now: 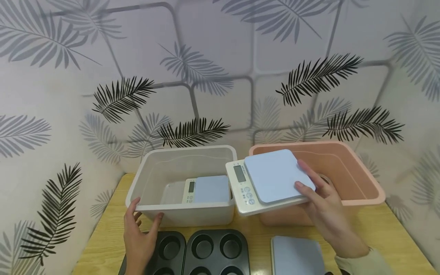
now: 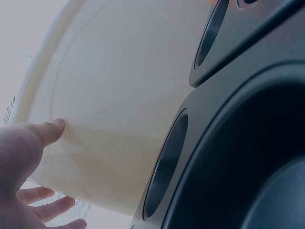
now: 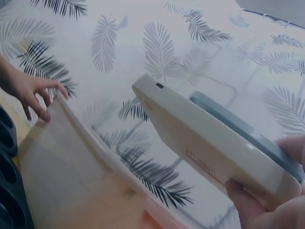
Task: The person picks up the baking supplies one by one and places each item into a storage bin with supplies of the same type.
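Note:
My right hand point(image 1: 326, 214) grips the right end of a kitchen scale point(image 1: 275, 179), white with a pale blue platform, a small display and round buttons. It is held tilted above the front rims of two bins, its underside showing in the right wrist view. My left hand point(image 1: 139, 236) holds the front left corner of the white plastic bin point(image 1: 196, 214), with the thumb point(image 2: 55, 129) against the front wall and the other fingers around the corner. Inside that bin lies a similar scale point(image 1: 211, 189), partly hidden by the front wall.
An orange-pink bin point(image 1: 364, 179) stands right of the white one. Dark muffin pans point(image 1: 216, 248) lie in front of the white bin. Another pale blue platform scale point(image 1: 297, 256) lies at the front right of the wooden table point(image 1: 103, 233). A leaf-patterned wall point(image 1: 220, 107) rises behind.

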Demonstrator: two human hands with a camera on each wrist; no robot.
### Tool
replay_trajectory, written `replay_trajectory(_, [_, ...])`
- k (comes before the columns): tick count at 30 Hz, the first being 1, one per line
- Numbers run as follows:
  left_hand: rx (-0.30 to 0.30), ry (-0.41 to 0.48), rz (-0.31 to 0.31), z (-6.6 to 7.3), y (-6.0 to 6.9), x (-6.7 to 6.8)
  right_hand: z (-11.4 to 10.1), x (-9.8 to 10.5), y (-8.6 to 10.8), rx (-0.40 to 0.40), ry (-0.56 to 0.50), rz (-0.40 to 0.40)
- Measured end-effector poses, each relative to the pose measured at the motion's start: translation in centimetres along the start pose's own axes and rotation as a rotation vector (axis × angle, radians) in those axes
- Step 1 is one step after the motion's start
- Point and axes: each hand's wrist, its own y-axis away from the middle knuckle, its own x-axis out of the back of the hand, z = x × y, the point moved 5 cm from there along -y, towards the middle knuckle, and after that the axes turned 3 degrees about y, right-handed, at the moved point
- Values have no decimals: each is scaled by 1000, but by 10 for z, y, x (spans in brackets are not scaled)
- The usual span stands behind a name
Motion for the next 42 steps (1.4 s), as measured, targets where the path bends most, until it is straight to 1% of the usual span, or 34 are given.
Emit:
replay_trajectory(3, [1, 1, -2, 0, 0, 0, -2, -10, -2, -21, -18, -8])
replay_trajectory(7, [7, -6, -5, 0, -1, -1, -6, -24, -7, -53, -16, -19])
replay_trajectory(15, [-21, 7, 10, 2, -1, 2, -7, -54, -20, -70, -36, 26])
replay_trajectory(19, [-24, 6, 14, 2, 1, 2, -3, -67, -27, -81, -39, 22])
replay_trajectory(23, [-14, 3, 10, 1, 2, 2, 1, -77, -34, -116, -41, 7])
replay_trajectory(26, [-15, 5, 13, 1, 1, 2, 5, -84, -40, -126, -36, 12])
replay_trajectory(29, [-22, 9, 20, 1, 0, 2, 12, -91, -46, -128, -31, 22])
replay_trajectory(32, [-27, 9, 22, 1, -1, 2, 21, -100, -52, -116, -60, 16])
replay_trajectory(36, [-19, 4, 13, 1, 0, 2, 31, -108, -59, -93, -29, 27])
replay_trajectory(37, [-16, 5, 10, 1, 0, 1, 33, -110, -61, -88, -4, 39])
replay_trajectory(39, [-8, 5, 5, 1, 1, 1, 35, -113, -65, -83, 34, 50])
replay_trajectory(42, [-1, 12, 2, 1, 1, 0, 34, -119, -71, -80, 61, 50])
